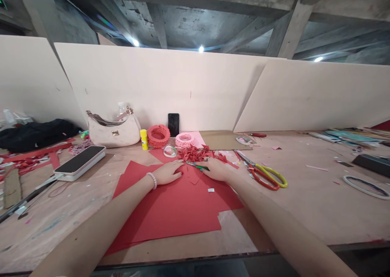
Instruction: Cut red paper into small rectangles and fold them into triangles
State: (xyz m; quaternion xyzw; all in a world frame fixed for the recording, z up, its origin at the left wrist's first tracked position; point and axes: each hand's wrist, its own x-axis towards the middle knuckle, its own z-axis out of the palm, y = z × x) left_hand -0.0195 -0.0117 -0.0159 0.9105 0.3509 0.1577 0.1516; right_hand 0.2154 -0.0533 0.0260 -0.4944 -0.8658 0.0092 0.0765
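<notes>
My left hand (168,172) lies flat with its fingers stretched out on the red paper sheets (170,212); a pink beaded bracelet is round its wrist. My right hand (215,169) also rests flat on the red paper, fingers extended. Between the hands lies a small green-handled tool (197,165) with a metal end, its handle close to my right thumb; its exact kind is unclear. Just beyond my fingertips is a pile of folded red paper pieces (196,153). A small white scrap (211,190) sits on the red paper.
Scissors with red and yellow handles (269,176) lie at the right. Behind are a glue stick (144,139), a red paper ring stack (158,136), a pink ring stack (185,140) and a phone (173,124). A handbag (114,133) and white device (81,163) stand left.
</notes>
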